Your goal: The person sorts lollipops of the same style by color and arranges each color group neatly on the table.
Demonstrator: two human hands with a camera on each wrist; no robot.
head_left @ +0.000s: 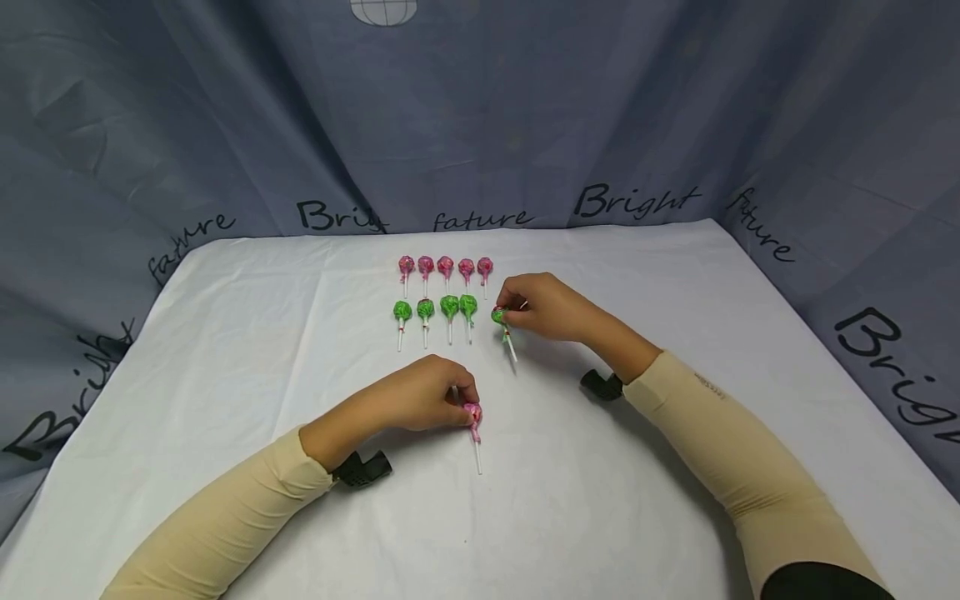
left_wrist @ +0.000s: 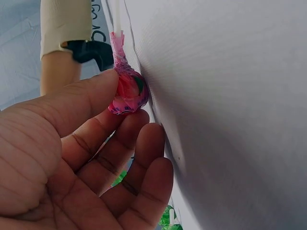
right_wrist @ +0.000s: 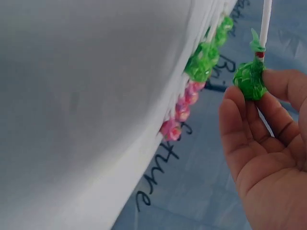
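My left hand (head_left: 423, 394) pinches a pink-wrapped lollipop (head_left: 474, 413) by its head, close to the near middle of the table, with the white stick pointing toward me. In the left wrist view the thumb and fingertips grip the pink wrapper (left_wrist: 128, 91). Farther back and to the right, my right hand (head_left: 551, 307) holds a green-wrapped lollipop (right_wrist: 250, 80) between thumb and fingers, its stick slanting toward me. Left of that hand lies a row of several green lollipops (head_left: 449, 307). Behind them runs a row of several pink lollipops (head_left: 446, 267), sticks toward me.
A white cloth (head_left: 600, 508) covers the table. Grey-blue curtains (head_left: 480, 125) printed with black lettering hang behind and at both sides. A black wrist mount (head_left: 363, 469) sits under the left wrist, another mount (head_left: 602, 385) under the right.
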